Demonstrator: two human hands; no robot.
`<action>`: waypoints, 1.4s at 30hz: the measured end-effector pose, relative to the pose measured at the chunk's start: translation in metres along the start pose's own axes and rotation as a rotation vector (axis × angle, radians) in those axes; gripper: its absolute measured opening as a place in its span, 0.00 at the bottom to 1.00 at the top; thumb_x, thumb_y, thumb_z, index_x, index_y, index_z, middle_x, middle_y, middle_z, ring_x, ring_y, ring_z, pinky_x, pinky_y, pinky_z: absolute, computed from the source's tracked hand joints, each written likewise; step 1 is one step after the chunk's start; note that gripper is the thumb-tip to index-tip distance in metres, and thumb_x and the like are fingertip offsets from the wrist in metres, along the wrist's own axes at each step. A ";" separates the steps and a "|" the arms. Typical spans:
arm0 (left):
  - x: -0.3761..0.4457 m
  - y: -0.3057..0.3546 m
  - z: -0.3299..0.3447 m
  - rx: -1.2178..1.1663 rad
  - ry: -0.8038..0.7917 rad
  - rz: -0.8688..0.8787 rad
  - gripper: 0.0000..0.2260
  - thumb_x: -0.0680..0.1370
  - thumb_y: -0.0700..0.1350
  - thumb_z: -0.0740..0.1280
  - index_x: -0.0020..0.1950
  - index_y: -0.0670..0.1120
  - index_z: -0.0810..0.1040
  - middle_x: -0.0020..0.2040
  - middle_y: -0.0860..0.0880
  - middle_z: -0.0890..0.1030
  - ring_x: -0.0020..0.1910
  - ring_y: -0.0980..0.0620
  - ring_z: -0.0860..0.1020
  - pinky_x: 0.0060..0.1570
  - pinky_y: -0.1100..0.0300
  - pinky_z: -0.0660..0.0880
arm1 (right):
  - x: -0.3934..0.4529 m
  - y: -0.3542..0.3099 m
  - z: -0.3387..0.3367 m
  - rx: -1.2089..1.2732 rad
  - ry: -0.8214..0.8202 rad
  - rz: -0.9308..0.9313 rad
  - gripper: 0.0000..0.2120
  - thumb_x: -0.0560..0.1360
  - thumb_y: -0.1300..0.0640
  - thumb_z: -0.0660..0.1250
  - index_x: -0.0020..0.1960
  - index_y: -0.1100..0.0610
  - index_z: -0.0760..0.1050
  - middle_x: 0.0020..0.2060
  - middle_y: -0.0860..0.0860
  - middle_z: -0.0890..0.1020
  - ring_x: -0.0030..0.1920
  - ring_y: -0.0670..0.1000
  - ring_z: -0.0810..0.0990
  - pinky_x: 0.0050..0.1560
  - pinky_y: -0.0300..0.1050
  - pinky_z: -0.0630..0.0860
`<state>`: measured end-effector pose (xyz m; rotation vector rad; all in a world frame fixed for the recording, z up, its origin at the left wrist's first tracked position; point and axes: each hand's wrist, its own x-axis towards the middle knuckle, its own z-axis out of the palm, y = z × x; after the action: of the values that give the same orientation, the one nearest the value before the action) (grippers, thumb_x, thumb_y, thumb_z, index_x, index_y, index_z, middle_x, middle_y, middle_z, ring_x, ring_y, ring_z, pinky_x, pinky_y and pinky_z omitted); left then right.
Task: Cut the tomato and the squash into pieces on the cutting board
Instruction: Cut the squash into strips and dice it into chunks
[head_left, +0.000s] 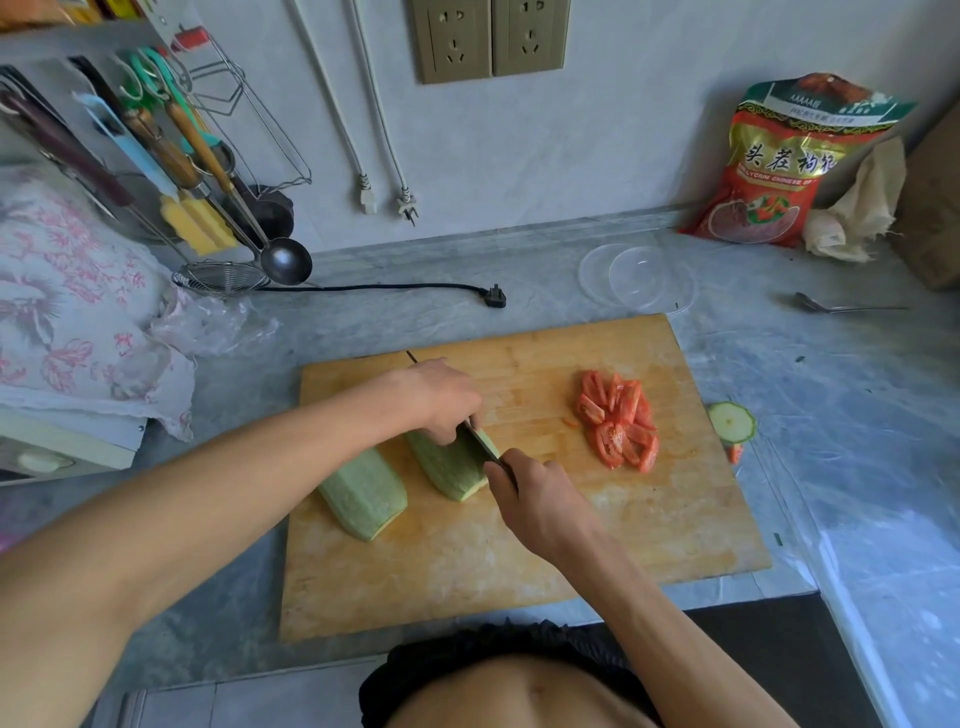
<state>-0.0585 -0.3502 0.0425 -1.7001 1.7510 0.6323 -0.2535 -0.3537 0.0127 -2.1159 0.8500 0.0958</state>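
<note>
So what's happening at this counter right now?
A person is slicing squash on a wooden cutting board. The left hand steadies one squash half while the right hand works a knife into it. The other squash half lies uncut alongside; the tomato pieces are already chopped.

There are two hands, the left hand (441, 397) and the right hand (540, 499). There is one knife (480, 441). There is one board (675, 519) on the worktop (363, 322). Two squash halves lie on the board, one half (363, 493) and another half (449, 465). One round squash slice (731, 422) lies off the board. There is one pile of tomato pieces (618, 421), too many to count. There are two wall sockets, one socket (451, 39) and one more socket (527, 35). Three plugs show: two white plugs (368, 200) (408, 205) and one black plug (496, 296). There is one red bag (779, 166), one spoon (831, 306), one ladle (285, 260) and one strainer (221, 278).
</note>
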 end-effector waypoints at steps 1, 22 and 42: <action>-0.002 -0.002 0.003 -0.011 0.061 0.002 0.25 0.73 0.40 0.65 0.69 0.56 0.75 0.44 0.57 0.76 0.56 0.50 0.76 0.66 0.52 0.68 | -0.001 -0.001 -0.002 0.011 0.001 -0.001 0.18 0.83 0.45 0.55 0.45 0.58 0.70 0.32 0.55 0.76 0.28 0.55 0.70 0.28 0.47 0.65; -0.017 0.055 0.143 -0.944 0.953 -0.526 0.16 0.75 0.53 0.72 0.63 0.53 0.81 0.68 0.48 0.77 0.62 0.48 0.78 0.53 0.51 0.80 | -0.009 -0.020 -0.027 0.183 -0.001 -0.035 0.21 0.83 0.46 0.55 0.42 0.62 0.72 0.33 0.62 0.78 0.27 0.58 0.73 0.27 0.60 0.76; -0.004 0.074 0.141 -0.792 0.772 -0.586 0.28 0.78 0.61 0.63 0.75 0.50 0.68 0.77 0.53 0.65 0.69 0.47 0.72 0.50 0.52 0.79 | -0.030 -0.009 -0.017 -0.017 -0.051 -0.106 0.18 0.84 0.44 0.49 0.42 0.52 0.67 0.30 0.51 0.73 0.29 0.53 0.70 0.28 0.47 0.61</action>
<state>-0.1186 -0.2426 -0.0592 -3.1718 1.3433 0.4326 -0.2741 -0.3460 0.0402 -2.1608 0.7081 0.1019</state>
